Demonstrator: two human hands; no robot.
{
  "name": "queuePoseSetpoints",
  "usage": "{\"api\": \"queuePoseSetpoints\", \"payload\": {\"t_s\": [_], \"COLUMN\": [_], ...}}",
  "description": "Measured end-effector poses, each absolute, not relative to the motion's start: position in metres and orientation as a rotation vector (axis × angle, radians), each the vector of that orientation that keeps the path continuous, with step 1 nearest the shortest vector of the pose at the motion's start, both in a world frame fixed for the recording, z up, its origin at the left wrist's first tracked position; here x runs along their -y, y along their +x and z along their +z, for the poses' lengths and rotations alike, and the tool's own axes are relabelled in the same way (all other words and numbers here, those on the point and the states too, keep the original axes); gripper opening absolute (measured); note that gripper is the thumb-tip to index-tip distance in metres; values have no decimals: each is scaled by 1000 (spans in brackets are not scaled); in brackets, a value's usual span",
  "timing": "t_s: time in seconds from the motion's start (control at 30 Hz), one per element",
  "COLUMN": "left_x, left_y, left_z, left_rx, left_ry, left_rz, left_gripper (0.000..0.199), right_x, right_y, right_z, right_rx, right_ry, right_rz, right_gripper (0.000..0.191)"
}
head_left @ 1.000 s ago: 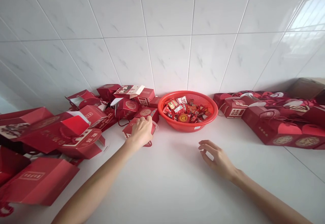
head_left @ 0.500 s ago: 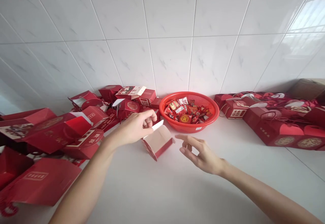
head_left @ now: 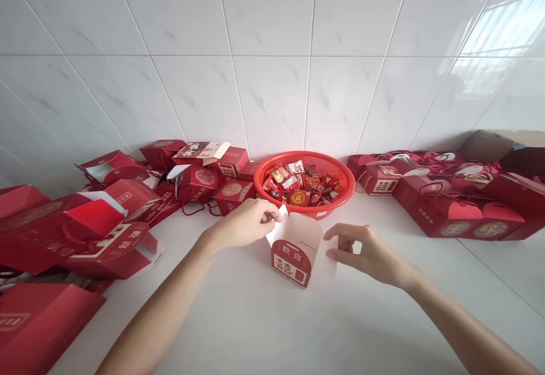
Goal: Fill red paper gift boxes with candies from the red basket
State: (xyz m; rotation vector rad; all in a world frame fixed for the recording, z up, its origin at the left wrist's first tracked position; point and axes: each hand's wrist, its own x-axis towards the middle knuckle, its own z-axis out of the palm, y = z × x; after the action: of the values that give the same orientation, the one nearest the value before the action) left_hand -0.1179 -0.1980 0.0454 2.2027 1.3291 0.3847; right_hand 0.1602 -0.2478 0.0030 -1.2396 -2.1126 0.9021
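Note:
A small red paper box point(head_left: 291, 260) with white lettering and a pale inside stands upright, its top open, on the white surface point(head_left: 272, 324). The fingers of my left hand point(head_left: 244, 223) are curled closed at the box's upper left flap, pinching it. Just right of the box is my right hand point(head_left: 368, 250), thumb and index finger apart with nothing between them, close to a pale side flap. Behind the box sits a red plastic basket point(head_left: 347, 190) of wrapped sweets point(head_left: 300, 183).
Red boxes point(head_left: 97, 216) lie piled on the left, some with open flaps. More red boxes with cord handles point(head_left: 457, 216) are grouped on the right, near a brown cardboard box point(head_left: 485, 145). A tiled wall point(head_left: 272, 102) rises behind.
The small box has turned upright, its lettered front now facing me. Both hands have shifted right in the view. The view itself has swung slightly, moving the basket and piles left.

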Motion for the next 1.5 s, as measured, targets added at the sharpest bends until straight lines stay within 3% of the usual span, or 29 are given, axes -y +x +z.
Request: {"api": "queuePoseSetpoints", "payload": {"t_s": [0.13, 0.23, 0.33, 0.47, 0.57, 0.77, 0.93, 1.0, 1.17, 1.27, 1.5], "left_x": [199, 201, 202, 204, 205, 205, 205, 205, 204, 204, 204], "left_y": [-126, -130, -131, -128, -127, -128, -129, -128, -127, -127, -129], "left_z": [49, 54, 56, 58, 60, 56, 55, 56, 55, 53, 51], "left_rx": [-1533, -1616, -1617, -1584, -1547, -1469, -1432, -1439, -1413, -1429, -1394], "left_ry": [2188, 2127, 2097, 2098, 2093, 2123, 2141, 2141, 2124, 2102, 2128], "left_rz": [92, -85, -197, -283, -321, -279, -290, -282, -276, -270, -180], "left_gripper": [37, 75, 92, 96, 99, 97, 96, 96, 88, 93, 86], "right_x": [240, 237, 238, 241, 240, 237, 241, 242, 240, 240, 245], "right_y": [170, 169, 169, 170, 173, 176, 173, 171, 170, 170, 165], "right_z": [-11, -23, -31, -35, -36, -43, -42, -41, -46, -46, -34], "right_rx": [2151, 2206, 2301, 2366, 2421, 2461, 2439, 2463, 2339, 2196, 1994], "right_ry": [-1278, -1239, -1229, -1115, -984, -1061, -891, -885, -1054, -1165, -1154], "right_rz": [972, 954, 771, 356, 279, 686, 537, 532, 888, 1077, 1288], "right_gripper": [51, 58, 66, 68, 64, 88, 72, 75, 91, 96, 89]}}
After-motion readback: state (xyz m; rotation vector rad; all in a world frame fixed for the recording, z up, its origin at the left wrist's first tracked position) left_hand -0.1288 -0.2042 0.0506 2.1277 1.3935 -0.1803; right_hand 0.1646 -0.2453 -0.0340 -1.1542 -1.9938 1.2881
